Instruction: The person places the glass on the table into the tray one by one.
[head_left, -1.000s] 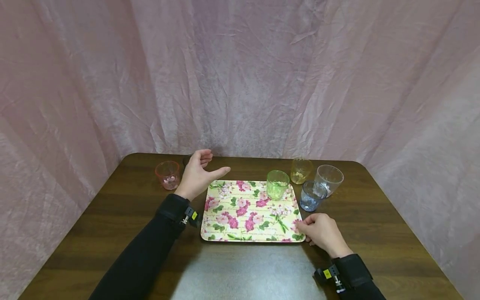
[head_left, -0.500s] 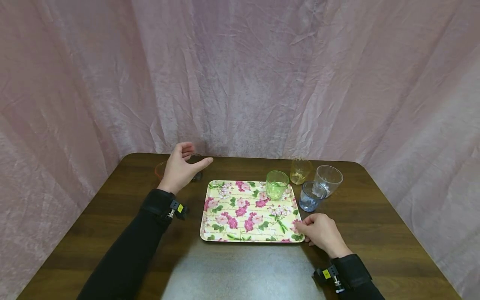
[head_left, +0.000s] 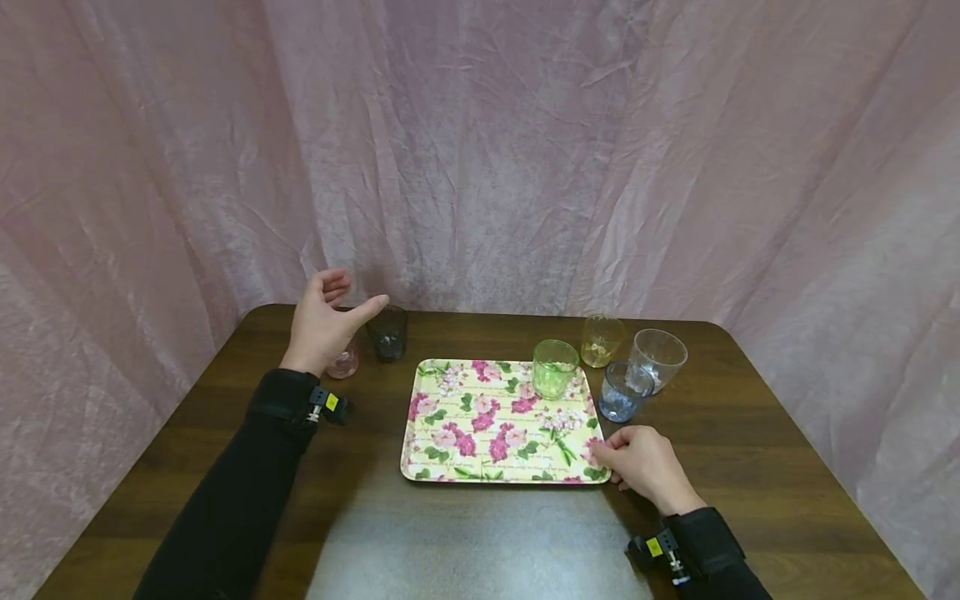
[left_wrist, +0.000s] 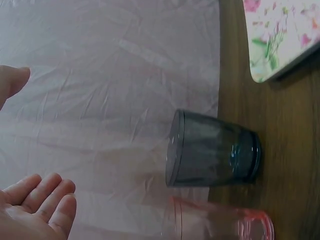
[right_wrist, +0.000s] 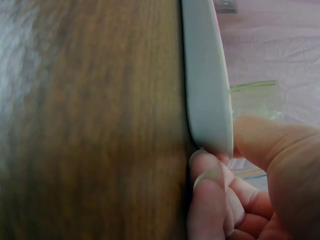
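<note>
Farther left than before, the left hand (head_left: pixel 319 327) spreads its grip near the pink glass (head_left: pixel 345 363) and dark glass (head_left: pixel 389 340); right hand (head_left: pixel 647 467) pinches the floral tray (head_left: pixel 480 433) by a corner.

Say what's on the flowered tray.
On the tray stands a green glass, near its far right corner; the right hand grips the near right corner, its thumb hiding the surface beneath.

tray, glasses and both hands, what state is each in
Left hand: raised and spread, holding nothing
Right hand: pinching the tray's near right corner
Tray: lying on the table
Green glass: upright on the tray
Yellow glass: upright
Clear glass: upright
Blue glass: upright
Dark glass: upright
Pink glass: upright, partly behind the left hand in the head view
</note>
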